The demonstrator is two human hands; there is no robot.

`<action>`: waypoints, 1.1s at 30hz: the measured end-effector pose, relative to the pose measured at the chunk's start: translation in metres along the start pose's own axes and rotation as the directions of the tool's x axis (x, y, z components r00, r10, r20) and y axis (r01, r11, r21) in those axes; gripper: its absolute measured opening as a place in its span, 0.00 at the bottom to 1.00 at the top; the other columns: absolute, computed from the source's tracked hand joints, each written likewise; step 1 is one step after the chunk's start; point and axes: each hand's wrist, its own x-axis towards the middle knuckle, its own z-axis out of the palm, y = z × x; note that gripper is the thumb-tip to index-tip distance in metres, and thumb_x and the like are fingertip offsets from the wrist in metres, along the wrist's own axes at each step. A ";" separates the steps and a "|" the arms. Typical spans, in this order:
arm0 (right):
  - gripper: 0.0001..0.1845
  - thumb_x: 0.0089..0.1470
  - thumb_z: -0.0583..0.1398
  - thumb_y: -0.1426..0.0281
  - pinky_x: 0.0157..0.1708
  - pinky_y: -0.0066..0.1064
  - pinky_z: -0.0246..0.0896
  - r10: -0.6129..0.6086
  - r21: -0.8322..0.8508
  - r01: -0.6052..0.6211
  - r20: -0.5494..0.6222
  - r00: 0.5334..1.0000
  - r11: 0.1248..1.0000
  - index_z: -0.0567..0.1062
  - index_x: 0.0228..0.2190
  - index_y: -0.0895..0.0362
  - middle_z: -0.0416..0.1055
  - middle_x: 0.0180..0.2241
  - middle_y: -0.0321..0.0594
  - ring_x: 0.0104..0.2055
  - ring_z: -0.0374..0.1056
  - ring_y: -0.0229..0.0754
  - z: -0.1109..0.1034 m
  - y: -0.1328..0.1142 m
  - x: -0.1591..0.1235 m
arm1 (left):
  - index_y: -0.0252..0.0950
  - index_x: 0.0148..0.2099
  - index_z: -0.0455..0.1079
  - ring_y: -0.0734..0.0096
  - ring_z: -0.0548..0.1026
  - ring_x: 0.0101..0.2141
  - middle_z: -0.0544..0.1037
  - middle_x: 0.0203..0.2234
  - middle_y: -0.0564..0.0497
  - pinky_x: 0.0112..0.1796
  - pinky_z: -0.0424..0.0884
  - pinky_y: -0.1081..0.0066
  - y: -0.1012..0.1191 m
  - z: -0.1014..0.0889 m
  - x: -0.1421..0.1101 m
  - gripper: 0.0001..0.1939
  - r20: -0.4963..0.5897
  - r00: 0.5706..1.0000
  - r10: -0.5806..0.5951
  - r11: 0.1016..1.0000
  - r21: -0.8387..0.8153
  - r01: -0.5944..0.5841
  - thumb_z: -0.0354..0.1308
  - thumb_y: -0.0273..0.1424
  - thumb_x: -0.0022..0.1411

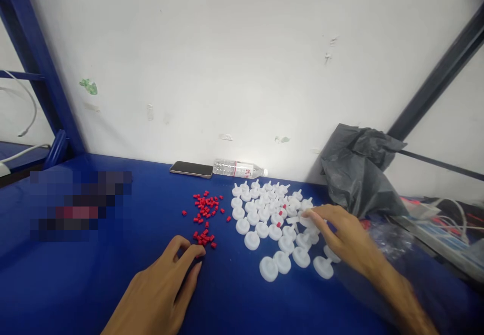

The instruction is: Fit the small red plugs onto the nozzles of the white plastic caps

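My left hand (pixel 162 284) is at the near edge of a loose group of small red caps (pixel 206 204). Its thumb and index finger are nearly together, with a bit of red cap (pixel 198 256) showing between them. To the right, several white round plastic pieces with thin spouts (pixel 252 241) are spread on the table. My right hand (pixel 346 237) reaches over that cluster's right side, its fingertips closed on one white spouted piece (pixel 304 220), which the fingers partly cover. A few red caps (pixel 279 224) lie among the white pieces.
A phone (pixel 191 169) and a clear bottle (pixel 240 169) lie along the wall on the blue table (pixel 124 269). At right stand a dark grey plastic bag (pixel 355 169), clear plastic wrap (pixel 391 239) and a power strip with cables (pixel 440 239). A blurred-out patch covers the left side.
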 end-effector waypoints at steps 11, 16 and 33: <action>0.24 0.72 0.49 0.54 0.59 0.56 0.73 -0.035 0.007 0.034 0.120 0.992 0.999 0.84 0.48 0.43 0.85 0.49 0.39 0.52 0.80 0.56 0.017 0.014 -0.002 | 0.46 0.50 0.77 0.70 0.82 0.22 0.85 0.43 0.53 0.19 0.77 0.74 -0.004 0.004 -0.003 0.21 0.027 0.999 -0.038 0.999 -0.029 0.038 0.41 0.36 0.78; 0.22 0.72 0.50 0.56 0.59 0.54 0.73 -0.014 0.027 0.010 0.120 0.993 1.000 0.83 0.50 0.41 0.84 0.50 0.38 0.53 0.79 0.55 0.011 0.009 -0.003 | 0.46 0.51 0.78 0.69 0.82 0.23 0.86 0.43 0.53 0.21 0.79 0.74 0.000 -0.001 -0.001 0.21 0.087 0.993 -0.078 0.996 -0.039 0.082 0.42 0.34 0.76; 0.16 0.68 0.59 0.59 0.56 0.46 0.78 -0.160 0.072 0.172 -0.145 0.976 0.983 0.82 0.50 0.48 0.83 0.51 0.45 0.54 0.79 0.53 0.002 -0.046 0.001 | 0.48 0.53 0.73 0.68 0.84 0.27 0.84 0.44 0.54 0.23 0.79 0.73 0.008 -0.011 0.001 0.14 -0.026 0.999 -0.036 0.996 -0.082 0.034 0.46 0.36 0.77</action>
